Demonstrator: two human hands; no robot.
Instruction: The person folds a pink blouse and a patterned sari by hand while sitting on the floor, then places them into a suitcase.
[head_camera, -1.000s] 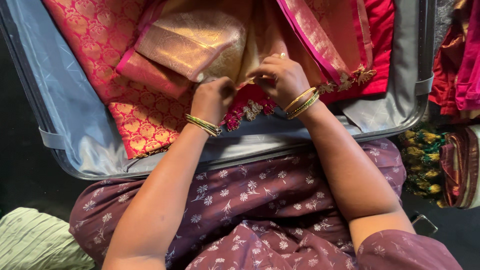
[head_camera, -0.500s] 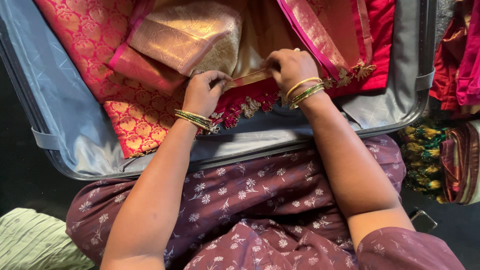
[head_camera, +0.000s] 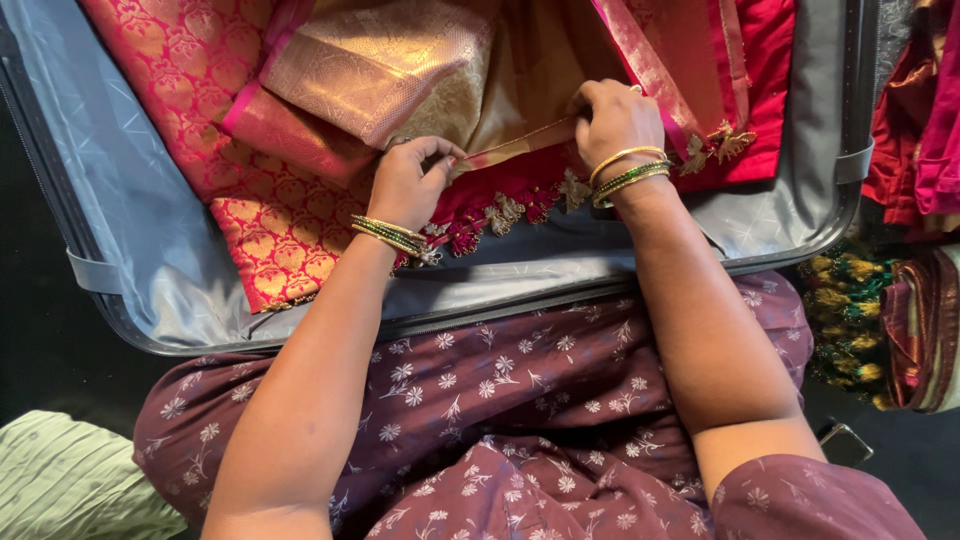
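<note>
An open grey suitcase (head_camera: 140, 240) lies in front of me, filled with folded silk garments. My left hand (head_camera: 405, 185) pinches the gold edge of a cream and gold cloth (head_camera: 515, 85) near its left end. My right hand (head_camera: 615, 120) grips the same edge further right, so the border is stretched between the two. Below the hands lies a magenta border with gold tassels (head_camera: 495, 205). A red and gold patterned cloth (head_camera: 270, 225) fills the suitcase's left side. Both wrists wear gold and green bangles.
More folded fabrics, red and pink (head_camera: 915, 120), are stacked right of the suitcase, with a green and yellow tasselled piece (head_camera: 845, 315) below them. A pale green pleated cloth (head_camera: 70, 480) lies at bottom left. My lap in maroon floral cloth (head_camera: 500, 420) touches the suitcase's near rim.
My hands have moved apart along the cloth's gold edge. The right hand slid right and upward, and the left hand stayed near the middle, pulling the border taut.
</note>
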